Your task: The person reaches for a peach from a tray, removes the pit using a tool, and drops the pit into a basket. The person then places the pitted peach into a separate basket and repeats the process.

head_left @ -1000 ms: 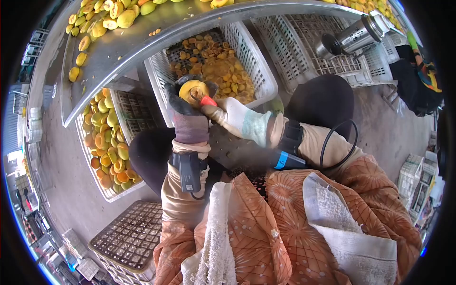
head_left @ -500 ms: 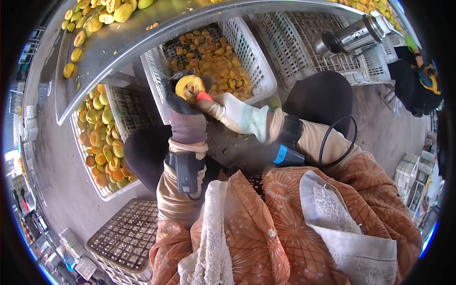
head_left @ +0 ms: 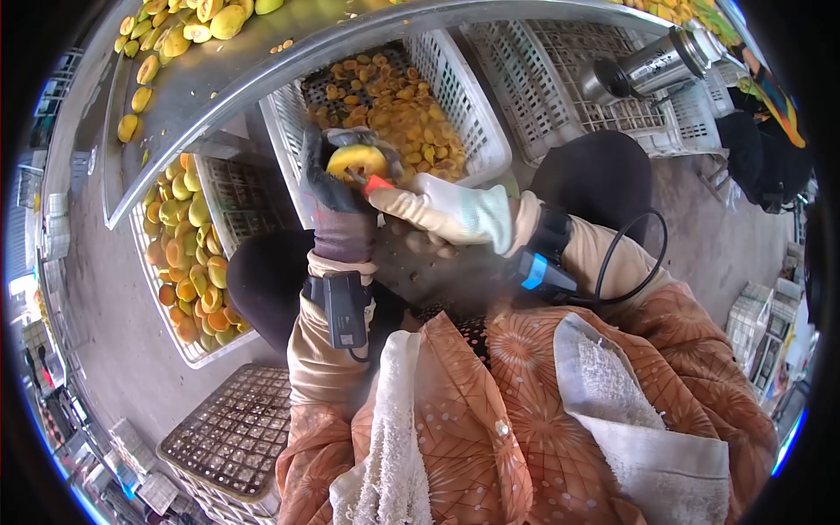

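My left hand [head_left: 337, 184], in a dark coated glove, is closed around a yellow peach half [head_left: 360, 161] with its cut face tilted toward me. In a white and beige glove, my right hand [head_left: 446, 210] grips a small red-handled pitting knife [head_left: 376, 183]. The dark metal tip of the knife is at the cut face; its exact depth is hidden. Both hands are above the near edge of a white crate [head_left: 490, 162], which holds many small yellow-orange fruit pieces [head_left: 420, 122].
A metal table [head_left: 262, 66] carrying cut fruit runs along the top. At left stands a crate of peach halves [head_left: 188, 254], and below it an upturned basket [head_left: 232, 429]. A steel flask [head_left: 652, 70] lies on white crates at upper right. My knees flank the hands.
The peach half has tipped, so its cut face now points lower and shows less. My left fingers have come round its far side. My right wrist has shifted slightly right.
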`<state>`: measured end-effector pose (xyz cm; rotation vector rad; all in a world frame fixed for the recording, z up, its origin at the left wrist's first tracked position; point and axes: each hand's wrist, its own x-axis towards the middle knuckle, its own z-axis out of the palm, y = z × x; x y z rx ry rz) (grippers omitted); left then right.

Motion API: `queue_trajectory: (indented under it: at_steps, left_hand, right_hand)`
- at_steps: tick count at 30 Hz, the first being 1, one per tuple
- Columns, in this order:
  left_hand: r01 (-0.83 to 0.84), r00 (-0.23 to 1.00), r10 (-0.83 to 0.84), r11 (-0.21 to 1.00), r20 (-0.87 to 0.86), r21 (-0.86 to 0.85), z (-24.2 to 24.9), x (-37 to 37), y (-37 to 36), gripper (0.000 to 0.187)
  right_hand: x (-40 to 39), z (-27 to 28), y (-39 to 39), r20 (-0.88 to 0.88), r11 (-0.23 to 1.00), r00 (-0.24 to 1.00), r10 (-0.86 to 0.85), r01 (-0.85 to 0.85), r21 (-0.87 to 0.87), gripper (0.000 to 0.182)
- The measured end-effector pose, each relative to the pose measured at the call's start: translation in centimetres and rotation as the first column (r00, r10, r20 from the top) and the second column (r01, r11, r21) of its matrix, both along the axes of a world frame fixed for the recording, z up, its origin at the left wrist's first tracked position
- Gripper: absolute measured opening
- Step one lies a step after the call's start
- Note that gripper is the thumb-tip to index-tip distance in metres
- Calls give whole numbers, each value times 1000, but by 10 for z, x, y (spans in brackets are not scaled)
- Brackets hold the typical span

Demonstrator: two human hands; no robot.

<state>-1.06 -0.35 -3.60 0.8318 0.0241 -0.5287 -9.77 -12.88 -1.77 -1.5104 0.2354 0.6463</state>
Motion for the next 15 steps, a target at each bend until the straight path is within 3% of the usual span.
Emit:
queue_trajectory:
  at_steps: [1,2,3,5,6,7,8,9,10,11,13,15]
  left_hand:
    - [107,992,-116,981,-45,-162,2,2,1,39]
    - [193,980,-199,956,-7,-221,6,4,0,43]
    - [192,980,-198,956,-7,-221,3,8,-1,43]
    - [437,892,-345,825,291,-359,-2,18,-3,48]
    - [433,884,-335,849,327,-301,1,19,-2,51]
    - [429,884,-329,852,331,-299,3,16,-1,51]
    - [270,915,-238,961,325,-58,9,10,-2,53]
    - [82,928,-141,980,344,182,14,6,-4,54]
    - [99,968,-107,994,229,42,14,4,-5,54]
    - [87,966,-94,996,240,36,14,4,-5,54]
    - [261,964,-224,905,146,-335,16,7,2,51]
    - [271,930,-363,782,-57,-561,20,16,13,46]
  right_hand:
    - [-2,4,-6,-38,996,997,72,-69,64,68]
    - [-2,6,-9,-45,979,994,96,-86,182,65]
    - [-3,8,-8,-45,979,994,97,-87,182,65]
    - [-4,14,-3,61,997,996,65,-66,28,62]
    - [-2,11,0,64,997,995,71,-73,27,62]
    - [-1,4,4,266,1000,964,21,-15,-22,62]
    - [-1,0,6,459,997,888,-21,54,-58,63]
    - [-3,0,4,465,997,885,-16,51,-62,63]
    - [-5,0,0,232,990,973,15,-46,130,61]
    - [-5,5,-2,-3,939,995,104,-97,330,60]
    - [-8,20,2,-28,931,992,120,-103,351,59]
    - [-2,20,6,182,936,981,68,-126,329,63]
